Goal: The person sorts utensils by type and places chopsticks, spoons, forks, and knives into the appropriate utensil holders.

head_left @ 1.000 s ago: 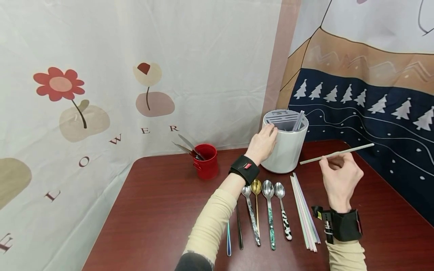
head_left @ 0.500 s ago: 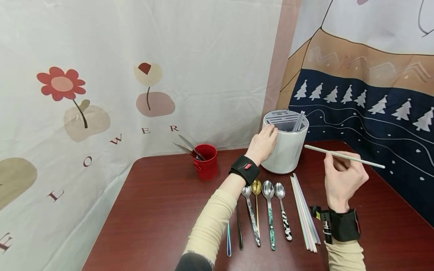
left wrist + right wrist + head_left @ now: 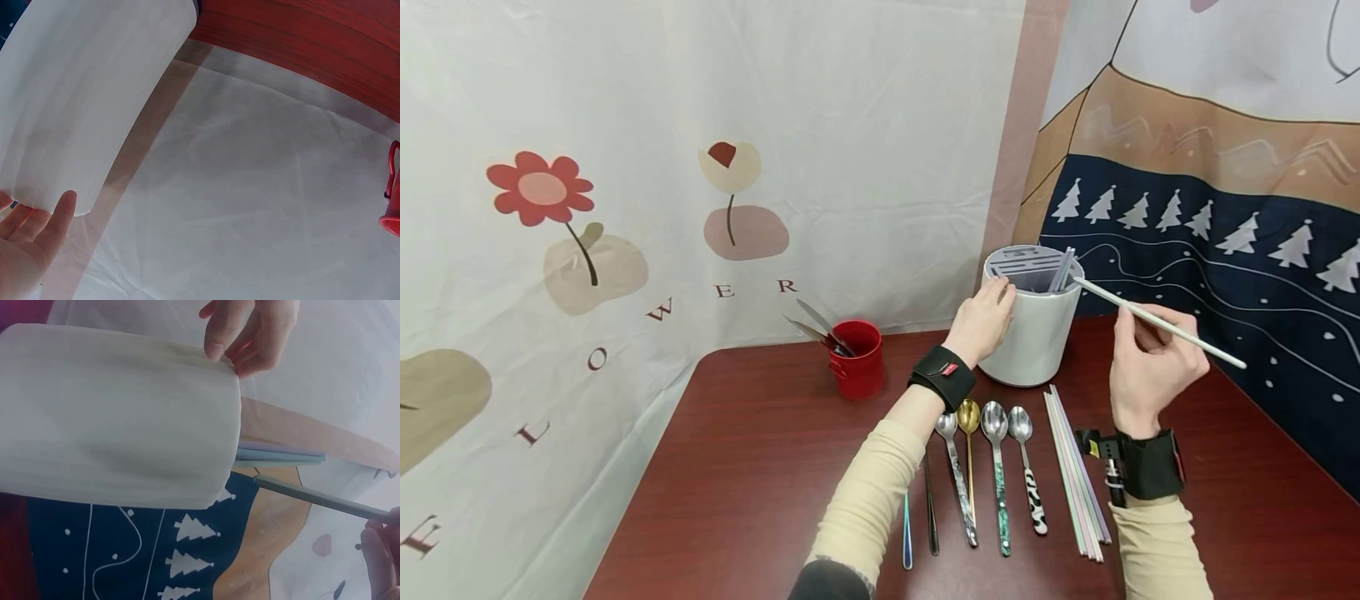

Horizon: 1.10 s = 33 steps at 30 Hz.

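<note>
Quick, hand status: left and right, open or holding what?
Left hand: closed, gripping the white container at its rim.
Right hand: closed, pinching a pale stick.

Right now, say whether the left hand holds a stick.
No, the left hand grips the white container while the right hand holds a stick.

Utensil holder [image 3: 1030, 337]: smooth white wall, near-matt; plastic or ceramic, cannot tell. Held chopstick [image 3: 1191, 338]: smooth, plastic-looking, low sheen. Spoons [image 3: 995, 423]: polished, shiny metal bowls. Red bucket [image 3: 857, 371]: glossy, like painted metal. Knife blades [image 3: 814, 316]: bare metal. Bench [image 3: 760, 467]: wood-grained, faint sheen. Backdrop [image 3: 865, 150]: matt cloth, creased. Sleeves [image 3: 865, 487]: wrinkled cloth.
</note>
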{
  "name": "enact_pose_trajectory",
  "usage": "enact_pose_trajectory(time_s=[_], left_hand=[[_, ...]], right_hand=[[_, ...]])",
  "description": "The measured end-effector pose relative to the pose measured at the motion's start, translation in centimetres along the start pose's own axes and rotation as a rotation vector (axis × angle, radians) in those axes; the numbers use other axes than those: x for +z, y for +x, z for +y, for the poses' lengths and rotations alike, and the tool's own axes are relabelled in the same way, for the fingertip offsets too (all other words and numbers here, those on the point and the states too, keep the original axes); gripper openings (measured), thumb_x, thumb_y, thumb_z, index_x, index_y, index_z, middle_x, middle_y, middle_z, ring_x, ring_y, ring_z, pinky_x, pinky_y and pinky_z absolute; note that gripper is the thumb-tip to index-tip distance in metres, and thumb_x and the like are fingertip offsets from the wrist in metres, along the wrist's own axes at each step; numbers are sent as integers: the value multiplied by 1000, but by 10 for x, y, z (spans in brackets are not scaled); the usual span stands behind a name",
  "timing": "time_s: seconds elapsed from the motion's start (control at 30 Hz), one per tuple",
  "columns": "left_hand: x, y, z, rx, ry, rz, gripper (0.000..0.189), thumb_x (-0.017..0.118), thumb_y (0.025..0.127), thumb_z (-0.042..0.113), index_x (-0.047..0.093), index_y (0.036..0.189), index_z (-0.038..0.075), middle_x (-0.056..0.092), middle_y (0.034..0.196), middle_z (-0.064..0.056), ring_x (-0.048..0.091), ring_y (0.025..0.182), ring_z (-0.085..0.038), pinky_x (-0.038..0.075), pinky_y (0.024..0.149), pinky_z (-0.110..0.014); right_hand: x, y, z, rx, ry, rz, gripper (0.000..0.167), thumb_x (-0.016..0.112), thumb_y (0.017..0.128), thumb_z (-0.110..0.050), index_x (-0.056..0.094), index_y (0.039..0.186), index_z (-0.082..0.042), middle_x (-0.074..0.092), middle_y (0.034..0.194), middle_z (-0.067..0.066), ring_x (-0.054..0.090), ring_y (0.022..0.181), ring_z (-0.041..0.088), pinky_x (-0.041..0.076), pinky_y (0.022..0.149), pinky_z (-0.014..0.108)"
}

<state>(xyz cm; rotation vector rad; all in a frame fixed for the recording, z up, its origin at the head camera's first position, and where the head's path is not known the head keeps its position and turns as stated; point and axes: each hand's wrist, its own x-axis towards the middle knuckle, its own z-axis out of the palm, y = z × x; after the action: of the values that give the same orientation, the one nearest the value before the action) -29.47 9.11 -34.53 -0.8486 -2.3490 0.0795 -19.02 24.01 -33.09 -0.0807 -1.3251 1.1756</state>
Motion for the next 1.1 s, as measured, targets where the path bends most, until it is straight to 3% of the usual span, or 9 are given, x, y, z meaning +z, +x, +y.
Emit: enact_pose_trajectory(time_s=[0.17,0.37,0.53,0.67,0.77,0.93,1.1], left_hand=[[0,0,0,4,-3,4,41,52,97,35,53,131,13,53,137,-3,48,131,-15,55,81,-24],[0,0,-1,-2,-10,-15,41,51,97,35,52,132,14,52,138,-2,47,132,-15,55,82,-25],[1,0,-1,-1,-13,-4,40,52,97,34,52,132,14,53,137,-3,47,132,-15,55,81,-25],[2,0,-1,3,-18,8,40,52,96,34,52,131,13,53,137,-3,47,131,-15,56,81,-25],[1,0,-1,5,-18,11,40,52,96,34,53,131,13,53,136,-3,47,131,-16,56,81,-25],[0,-1,-1,5,-11,11,40,52,96,34,53,131,13,53,136,-3,48,131,-15,56,80,-24],[0,-1,-1,4,-14,6,40,52,96,34,53,131,13,53,136,-3,47,131,-15,56,80,-24]], right_hand=[[10,5,10,11,-69,-63,18,71,83,-11,69,91,4,62,84,-20,67,78,-6,53,76,11],[15,8,17,33,-139,-108,13,69,86,-17,73,95,-9,64,87,-18,63,79,-10,50,75,8],[17,10,18,19,-205,-150,22,65,89,-21,74,95,-3,62,85,-17,57,79,-13,46,74,5],[18,10,20,5,-242,-206,27,60,92,-25,74,98,-2,59,83,-24,52,76,-18,42,70,4],[19,10,22,15,-247,-241,29,58,94,-25,74,103,-4,64,82,-14,52,72,-20,41,68,3],[20,11,25,19,-251,-306,32,53,96,-26,71,111,-3,68,91,18,53,73,-23,42,69,1],[21,13,24,43,-234,-332,32,54,96,-27,70,114,-5,69,96,16,57,75,-21,45,72,1]])
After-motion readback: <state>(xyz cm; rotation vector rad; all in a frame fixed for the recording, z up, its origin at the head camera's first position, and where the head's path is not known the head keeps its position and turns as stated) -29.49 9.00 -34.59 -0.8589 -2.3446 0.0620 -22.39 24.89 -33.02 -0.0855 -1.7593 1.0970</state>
